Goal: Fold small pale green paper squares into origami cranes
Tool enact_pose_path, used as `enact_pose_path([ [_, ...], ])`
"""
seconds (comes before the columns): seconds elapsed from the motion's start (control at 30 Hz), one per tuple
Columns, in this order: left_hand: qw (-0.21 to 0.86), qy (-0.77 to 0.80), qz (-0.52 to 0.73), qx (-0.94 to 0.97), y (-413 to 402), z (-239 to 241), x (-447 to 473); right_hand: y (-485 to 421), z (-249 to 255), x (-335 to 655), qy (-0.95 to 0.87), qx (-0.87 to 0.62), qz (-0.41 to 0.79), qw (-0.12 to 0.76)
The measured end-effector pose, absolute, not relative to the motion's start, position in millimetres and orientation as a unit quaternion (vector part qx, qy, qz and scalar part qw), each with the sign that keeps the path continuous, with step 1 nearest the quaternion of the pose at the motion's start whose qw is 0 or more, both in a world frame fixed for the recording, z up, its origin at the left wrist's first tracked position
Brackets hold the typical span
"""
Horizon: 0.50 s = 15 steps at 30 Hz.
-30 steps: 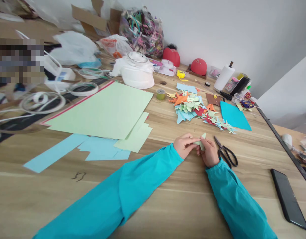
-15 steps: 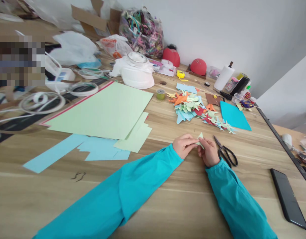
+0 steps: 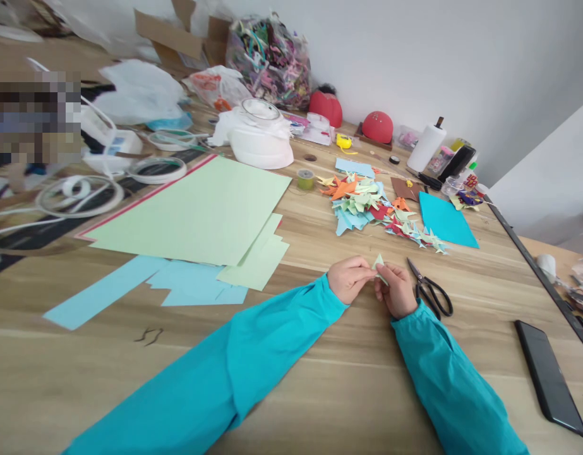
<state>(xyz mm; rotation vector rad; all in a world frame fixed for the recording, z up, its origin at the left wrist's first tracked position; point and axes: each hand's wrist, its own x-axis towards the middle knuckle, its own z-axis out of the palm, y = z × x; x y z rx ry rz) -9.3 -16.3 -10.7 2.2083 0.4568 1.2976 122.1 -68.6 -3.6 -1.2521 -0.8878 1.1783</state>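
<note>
A small piece of folded pale green paper (image 3: 378, 261) is pinched between my two hands above the wooden table, its pointed tip sticking up. My left hand (image 3: 350, 279) comes in from the left, fingers closed on the paper's near edge. On the other side, my right hand (image 3: 396, 289) grips it with thumb and fingers; much of the paper is hidden behind them. Black-handled scissors (image 3: 433, 296) lie just right of my right hand. Beyond my hands sits a pile of folded paper cranes (image 3: 362, 201) in green, orange, blue and red.
Large pale green sheets (image 3: 191, 212) lie to the left, with blue paper strips (image 3: 106, 291) in front. A turquoise sheet (image 3: 447, 220) is at the back right, and a black phone (image 3: 549, 376) near the right edge. A white cap (image 3: 263, 142) stands behind.
The folded green paper and my fingers have shifted very slightly to the left. Both hands still hold the paper; everything else stays in place.
</note>
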Motion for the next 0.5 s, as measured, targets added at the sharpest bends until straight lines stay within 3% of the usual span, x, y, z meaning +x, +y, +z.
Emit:
enact_pose_path([
  [0.5,0.296,0.167,0.512,0.789,-20.7,-7.7,-8.0,-68.9,-2.1,122.0,-0.382,-0.52,0.507,0.571],
])
